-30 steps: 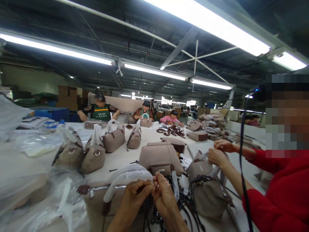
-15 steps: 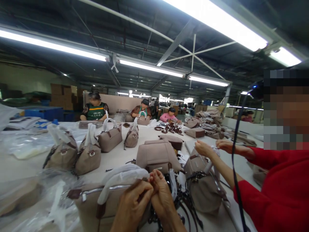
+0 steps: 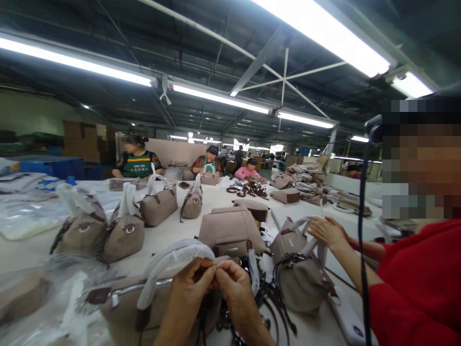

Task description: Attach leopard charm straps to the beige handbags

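Observation:
A taupe handbag point(image 3: 124, 312) with a metal zip and brown leather trim stands right in front of me. White wrapping covers its handle point(image 3: 162, 262). My left hand point(image 3: 187, 295) is closed in a pinch in front of the bag's right end. Fingertip to fingertip with it, my right hand point(image 3: 238, 293) pinches too. Whatever sits between the fingers is too small and hidden to name. Below and right of my hands lies a heap of dark straps point(image 3: 272, 307) with metal fittings.
At my right a co-worker in a red sleeve point(image 3: 406, 288) handles the wrapped handle of another taupe bag point(image 3: 300, 283). A bag point(image 3: 230, 228) lies just beyond my hands. Several finished-looking bags point(image 3: 124, 235) stand to the left, near clear plastic point(image 3: 32, 214). More people sit across the table.
My fingertips have drawn level and meet in a pinch, slightly lower than before. The co-worker's hands have moved onto the wrapped handle. My view has shifted slightly.

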### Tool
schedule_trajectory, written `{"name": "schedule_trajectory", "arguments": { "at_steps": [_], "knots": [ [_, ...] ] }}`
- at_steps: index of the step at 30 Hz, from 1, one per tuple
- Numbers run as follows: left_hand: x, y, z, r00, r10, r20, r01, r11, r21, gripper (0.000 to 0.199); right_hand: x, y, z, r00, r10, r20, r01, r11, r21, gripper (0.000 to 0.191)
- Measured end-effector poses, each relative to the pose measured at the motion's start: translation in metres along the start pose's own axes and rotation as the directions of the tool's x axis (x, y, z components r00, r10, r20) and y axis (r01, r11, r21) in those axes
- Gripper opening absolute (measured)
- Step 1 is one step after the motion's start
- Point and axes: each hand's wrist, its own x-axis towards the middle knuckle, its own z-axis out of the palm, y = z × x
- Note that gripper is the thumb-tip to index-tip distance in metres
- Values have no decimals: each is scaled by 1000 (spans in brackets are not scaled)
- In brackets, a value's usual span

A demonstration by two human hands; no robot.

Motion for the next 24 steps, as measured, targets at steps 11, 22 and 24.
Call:
{"name": "schedule_trajectory", "arguments": {
  "at_steps": [11, 22, 24],
  "knots": [
    [-9, -10, -18, 970, -191, 149, 232, 911, -341, 30, -8, -26, 18, 997, -19, -77, -8, 942, -336, 18],
    [-11, -20, -23, 971, -155, 181, 221, 875, -432, 29, -5, -24, 20, 985, -168, -39, 111, 791, -602, 15],
    [-11, -21, -22, 972, -156, 176, 219, 873, -436, 30, -5, -23, 20, 984, -174, -35, 115, 775, -621, 15]
  ]
}}
